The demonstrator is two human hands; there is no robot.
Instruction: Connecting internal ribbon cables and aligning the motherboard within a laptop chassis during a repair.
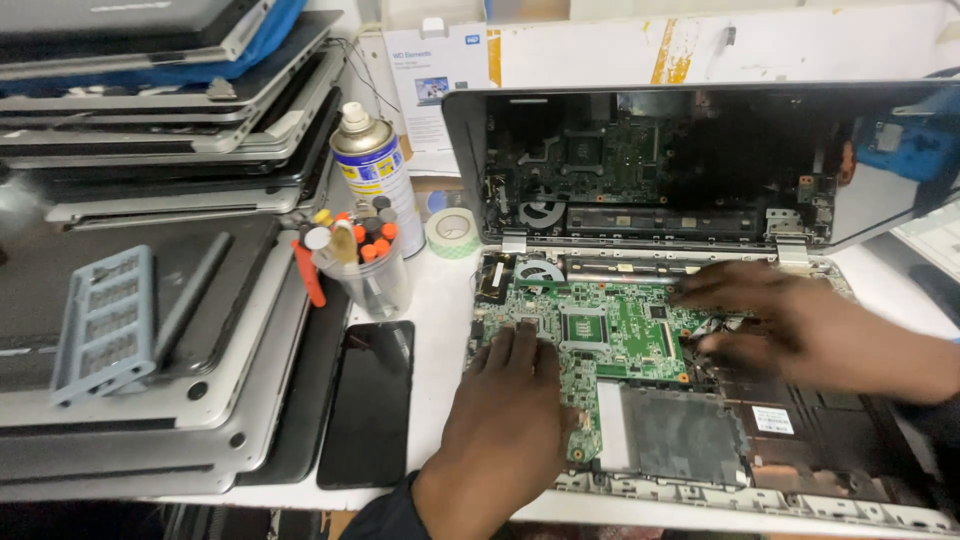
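Hands are recorded first, as nearest to the camera. One left hand (505, 410) is laid palm down on the green circuit board (610, 340), fingers extended flat and together, nothing gripped. One right hand (790, 325) is reached in from the right edge, fingers curled down onto the right end of the same board; whether anything is pinched under the fingertips cannot be told.

One opened laptop base (700, 440) is noted on the white tabletop (440, 300), the board seated in its upper half, with one grey rectangular bay below it. One raised lid (690, 160) stands behind, its dark surface mirroring the board.

Left of the base, one black phone (368, 400) lies flat. Further back, one clear cup of tools (355, 255), one roll of tape (452, 232) and one spray can (375, 165) are set close together. One stack of closed laptops (150, 130) occupies the far left, with one pale blue tray (105, 320) resting on the nearer machines.
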